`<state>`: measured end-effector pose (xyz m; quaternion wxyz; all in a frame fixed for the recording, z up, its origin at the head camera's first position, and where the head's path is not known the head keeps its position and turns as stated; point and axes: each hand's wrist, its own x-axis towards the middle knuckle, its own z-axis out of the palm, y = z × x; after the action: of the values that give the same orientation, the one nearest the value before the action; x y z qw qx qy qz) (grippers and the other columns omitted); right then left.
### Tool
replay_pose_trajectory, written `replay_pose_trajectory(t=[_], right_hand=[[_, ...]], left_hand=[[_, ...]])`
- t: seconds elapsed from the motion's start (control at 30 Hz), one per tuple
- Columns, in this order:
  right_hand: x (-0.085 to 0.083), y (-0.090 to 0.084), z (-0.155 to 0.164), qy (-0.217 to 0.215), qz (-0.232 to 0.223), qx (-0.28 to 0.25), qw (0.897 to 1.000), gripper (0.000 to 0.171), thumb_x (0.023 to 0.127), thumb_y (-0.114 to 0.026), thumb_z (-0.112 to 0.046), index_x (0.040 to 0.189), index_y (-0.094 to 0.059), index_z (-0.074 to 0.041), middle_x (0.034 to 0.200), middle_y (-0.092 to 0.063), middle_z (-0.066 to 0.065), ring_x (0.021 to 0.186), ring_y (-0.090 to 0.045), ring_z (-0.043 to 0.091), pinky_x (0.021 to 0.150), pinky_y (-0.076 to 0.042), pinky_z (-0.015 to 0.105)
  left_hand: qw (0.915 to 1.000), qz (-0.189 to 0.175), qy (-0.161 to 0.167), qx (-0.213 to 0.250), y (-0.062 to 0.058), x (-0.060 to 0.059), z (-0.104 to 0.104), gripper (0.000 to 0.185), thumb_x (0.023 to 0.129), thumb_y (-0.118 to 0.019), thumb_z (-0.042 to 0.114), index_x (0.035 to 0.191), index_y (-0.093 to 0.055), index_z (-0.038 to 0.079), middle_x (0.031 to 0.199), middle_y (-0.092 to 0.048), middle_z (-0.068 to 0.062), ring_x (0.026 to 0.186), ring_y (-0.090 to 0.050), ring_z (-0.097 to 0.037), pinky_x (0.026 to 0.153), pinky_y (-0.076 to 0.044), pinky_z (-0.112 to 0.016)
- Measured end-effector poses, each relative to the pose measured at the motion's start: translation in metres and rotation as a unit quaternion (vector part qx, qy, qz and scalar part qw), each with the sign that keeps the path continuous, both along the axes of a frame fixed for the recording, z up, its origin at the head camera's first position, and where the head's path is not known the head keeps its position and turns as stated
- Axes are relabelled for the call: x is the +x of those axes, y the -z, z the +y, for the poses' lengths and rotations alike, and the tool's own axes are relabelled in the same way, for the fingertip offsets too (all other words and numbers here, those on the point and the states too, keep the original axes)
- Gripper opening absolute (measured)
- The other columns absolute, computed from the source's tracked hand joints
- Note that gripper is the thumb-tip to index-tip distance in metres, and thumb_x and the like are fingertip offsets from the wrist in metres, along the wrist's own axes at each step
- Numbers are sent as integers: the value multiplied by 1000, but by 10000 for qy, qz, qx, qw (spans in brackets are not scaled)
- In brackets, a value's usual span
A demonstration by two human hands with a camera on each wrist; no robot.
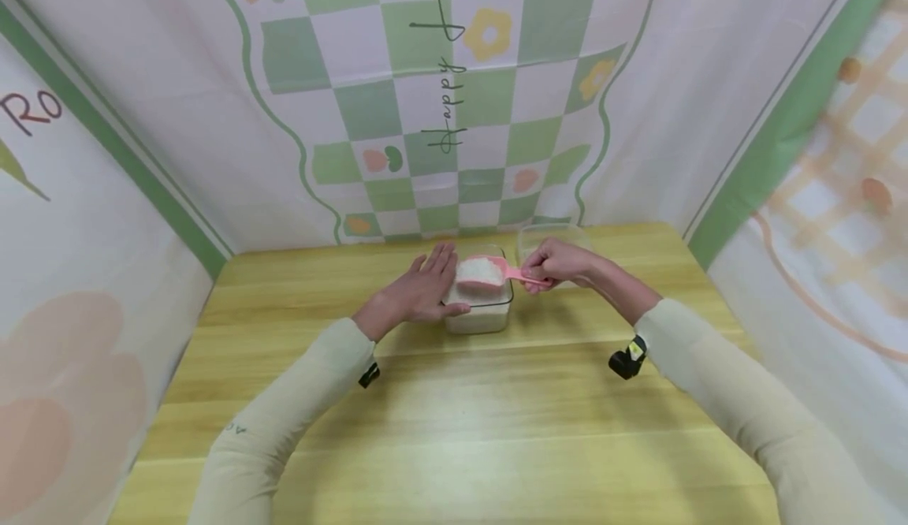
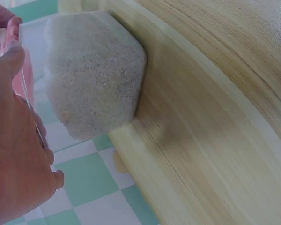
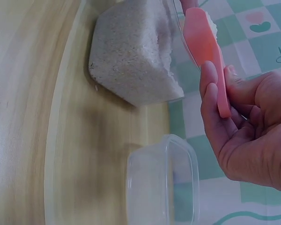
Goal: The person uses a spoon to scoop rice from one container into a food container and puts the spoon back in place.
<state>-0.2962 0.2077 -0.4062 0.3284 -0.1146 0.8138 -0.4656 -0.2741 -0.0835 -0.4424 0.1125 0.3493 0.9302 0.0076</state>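
Pale tabletop [image 1: 461, 430] held one clear box [image 1: 477, 322] of rice [image 2: 98, 70], one clear tub [image 3: 147, 187] — left hand [image 1: 424, 288] straight-fingered against the box, right hand [image 1: 556, 263] gripping one rice-heaped pink scoop [image 3: 202, 40].

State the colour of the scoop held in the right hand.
The scoop is coral pink, best seen in the right wrist view.

Cream sleeves [image 1: 723, 383] (black wrist cameras [image 1: 626, 361])
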Motion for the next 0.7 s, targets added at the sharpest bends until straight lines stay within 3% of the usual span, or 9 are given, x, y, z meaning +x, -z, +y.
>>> replay_pose_trajectory(t=[0.27, 0.7], right_hand=[[2, 2, 6, 123, 50, -132, 9998, 30, 100, -50, 2, 116, -58, 26, 75, -71, 3, 68, -68, 10, 61, -53, 18], [6, 0, 18, 340, 180, -263, 9989, 28, 100, -49, 2, 116, -60, 23, 78, -72, 6, 74, -70, 14, 67, -58, 20]], left_hand=[[10000, -77, -40, -44, -2, 1, 0, 101, 98, -32, 71, 158, 2, -2, 166, 12, -20, 155, 11, -32, 126, -9, -52], [9998, -177, -113, -3, -2, 2, 1, 101, 97, -32, 71, 158, 6, 0, 167, 12, -19, 155, 13, -29, 126, -8, -52]])
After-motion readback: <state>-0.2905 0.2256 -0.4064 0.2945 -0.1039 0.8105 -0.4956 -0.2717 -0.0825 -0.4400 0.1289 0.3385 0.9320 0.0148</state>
